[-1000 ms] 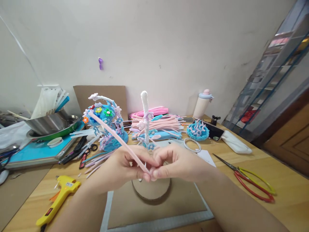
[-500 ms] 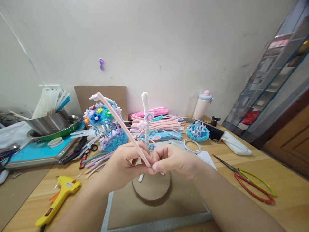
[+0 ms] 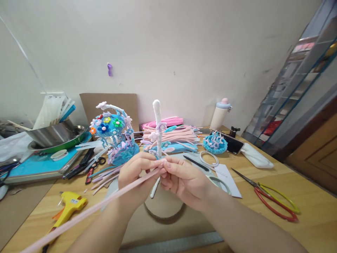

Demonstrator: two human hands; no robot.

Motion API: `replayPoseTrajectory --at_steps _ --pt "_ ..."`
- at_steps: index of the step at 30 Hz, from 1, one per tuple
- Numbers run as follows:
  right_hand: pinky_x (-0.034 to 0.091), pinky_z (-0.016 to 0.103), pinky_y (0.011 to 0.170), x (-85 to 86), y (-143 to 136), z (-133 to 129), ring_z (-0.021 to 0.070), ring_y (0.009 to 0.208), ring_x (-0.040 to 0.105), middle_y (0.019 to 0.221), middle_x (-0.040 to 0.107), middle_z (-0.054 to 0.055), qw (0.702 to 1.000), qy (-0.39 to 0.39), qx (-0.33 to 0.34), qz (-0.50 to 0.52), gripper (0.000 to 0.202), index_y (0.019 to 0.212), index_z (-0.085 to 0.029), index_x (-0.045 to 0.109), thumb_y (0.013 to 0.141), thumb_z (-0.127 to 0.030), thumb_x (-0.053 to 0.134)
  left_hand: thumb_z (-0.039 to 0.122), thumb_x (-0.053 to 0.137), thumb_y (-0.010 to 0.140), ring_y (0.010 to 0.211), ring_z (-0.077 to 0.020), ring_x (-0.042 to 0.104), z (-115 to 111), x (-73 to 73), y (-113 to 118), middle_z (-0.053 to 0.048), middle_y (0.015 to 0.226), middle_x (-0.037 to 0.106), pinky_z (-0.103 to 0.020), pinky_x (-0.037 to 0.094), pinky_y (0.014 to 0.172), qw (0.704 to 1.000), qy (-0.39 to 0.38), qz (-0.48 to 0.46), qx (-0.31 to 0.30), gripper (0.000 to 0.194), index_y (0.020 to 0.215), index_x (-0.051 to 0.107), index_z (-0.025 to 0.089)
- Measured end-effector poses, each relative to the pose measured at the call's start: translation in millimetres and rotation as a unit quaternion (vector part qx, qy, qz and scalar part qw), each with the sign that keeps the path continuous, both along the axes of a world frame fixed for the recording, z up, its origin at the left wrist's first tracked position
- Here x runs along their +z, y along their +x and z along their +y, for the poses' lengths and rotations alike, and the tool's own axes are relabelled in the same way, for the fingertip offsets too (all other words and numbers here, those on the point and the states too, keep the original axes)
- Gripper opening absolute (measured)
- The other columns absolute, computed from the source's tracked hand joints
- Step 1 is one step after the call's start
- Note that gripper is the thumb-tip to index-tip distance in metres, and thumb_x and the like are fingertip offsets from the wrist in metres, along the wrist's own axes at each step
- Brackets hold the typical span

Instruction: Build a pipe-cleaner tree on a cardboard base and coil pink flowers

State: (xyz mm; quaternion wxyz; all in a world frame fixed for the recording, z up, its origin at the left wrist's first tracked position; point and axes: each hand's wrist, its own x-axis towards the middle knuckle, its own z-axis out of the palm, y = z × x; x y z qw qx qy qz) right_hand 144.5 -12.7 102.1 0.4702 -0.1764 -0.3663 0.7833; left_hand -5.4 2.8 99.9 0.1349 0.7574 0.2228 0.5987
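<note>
Both hands meet at the centre, over a round brown cardboard disc point(image 3: 165, 211). A long pink pipe cleaner point(image 3: 100, 201) runs from their fingertips down to the lower left. My left hand point(image 3: 138, 175) is closed on it near its end. My right hand point(image 3: 181, 177) pinches the same end, where a small pink curled bit shows between the fingertips. Just behind the hands a white wrapped stem point(image 3: 157, 116) stands upright, with lilac and blue flowers on it; its lower part is partly hidden by the hands.
At left are a yellow glue gun point(image 3: 68, 207), a flowered blue basket piece point(image 3: 122, 153) and a metal bowl point(image 3: 51, 133). Bundled pipe cleaners point(image 3: 171, 135) lie behind. Red-and-yellow scissors point(image 3: 273, 198), a phone point(image 3: 234, 144) and a bottle point(image 3: 219, 115) are at right.
The pink pipe cleaner has swung from pointing up and left to pointing down and left. Both hands have moved slightly up, and their fingertips now meet higher, in front of the stem.
</note>
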Motion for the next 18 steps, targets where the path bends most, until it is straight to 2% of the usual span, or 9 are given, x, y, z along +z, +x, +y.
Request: replayPoseTrajectory --at_steps 5,9,13,18 --pt "0.035 0.018 0.051 0.9 0.2 0.0 0.0054 0.052 0.042 0.058 0.055 -0.002 0.998 -0.008 -0.068 0.016 0.016 0.069 -0.013 0.068 0.069 -0.026 0.076 0.006 0.069 0.071 0.077 -0.0157 0.063 1.0 -4.8 5.8 -0.004 0.088 0.066 -0.023 0.048 0.055 0.998 0.047 -0.031 -0.016 0.030 0.097 0.065 0.020" --pt "0.035 0.019 0.052 2.5 2.1 -0.7 0.0059 0.052 0.043 0.055 0.052 -0.003 0.995 0.005 -0.100 0.019 0.013 0.067 -0.014 0.068 0.068 -0.024 0.076 0.002 0.066 0.072 0.079 -0.0148 0.062 -3.3 -0.4 6.6 -0.003 0.088 0.064 -0.026 0.051 0.067 0.998 0.070 -0.007 -0.003 0.024 0.088 0.065 0.019" --pt "0.029 0.021 0.050 5.2 3.7 -1.6 0.0058 0.048 0.037 0.050 0.048 -0.004 0.995 0.042 -0.095 0.010 0.013 0.064 -0.015 0.066 0.070 -0.025 0.073 0.004 0.066 0.074 0.077 -0.0146 0.062 -7.2 4.8 6.9 -0.001 0.083 0.064 -0.028 0.051 0.070 0.998 -0.017 -0.038 -0.048 0.017 0.081 0.064 0.020" --pt "0.024 0.023 0.049 7.3 4.0 -2.7 0.0057 0.044 0.033 0.043 0.045 -0.006 0.993 0.053 -0.101 -0.024 0.016 0.062 -0.015 0.065 0.067 -0.027 0.074 0.010 0.069 0.074 0.073 -0.0142 0.062 -6.4 8.4 5.0 -0.001 0.078 0.062 -0.027 0.051 0.068 0.980 -0.134 -0.081 -0.122 0.010 0.075 0.065 0.019"
